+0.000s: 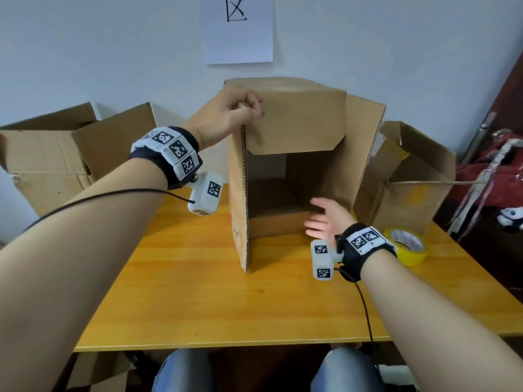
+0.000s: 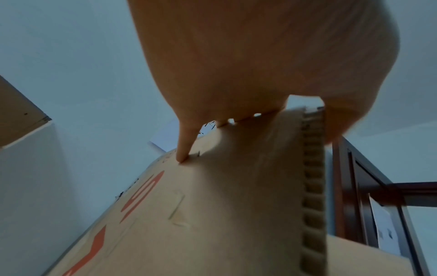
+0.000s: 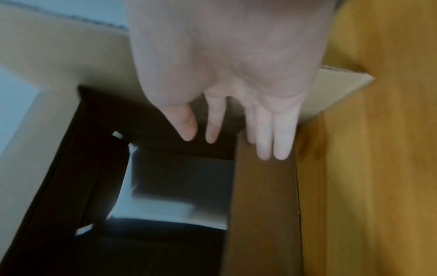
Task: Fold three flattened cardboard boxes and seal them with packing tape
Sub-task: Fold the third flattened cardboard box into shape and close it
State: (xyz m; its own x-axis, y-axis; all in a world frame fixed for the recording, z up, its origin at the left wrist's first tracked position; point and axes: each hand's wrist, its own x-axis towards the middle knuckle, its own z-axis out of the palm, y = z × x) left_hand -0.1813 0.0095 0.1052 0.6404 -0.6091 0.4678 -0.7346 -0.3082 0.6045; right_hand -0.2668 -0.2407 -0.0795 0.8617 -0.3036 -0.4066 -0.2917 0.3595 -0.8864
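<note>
Closing end flaps: box lies on its side mid-table, open end toward the person. Left hand pinches the top-left flap corner; right hand, fingers spread, meets the bottom flap. Fold short flaps first, keeping the corner steady.

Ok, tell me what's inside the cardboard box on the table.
The cardboard box lies on its side, open toward the camera. No items show in it, only bare brown walls and the right hand's straight fingers at the opening. The top flap hides the upper interior.
</note>
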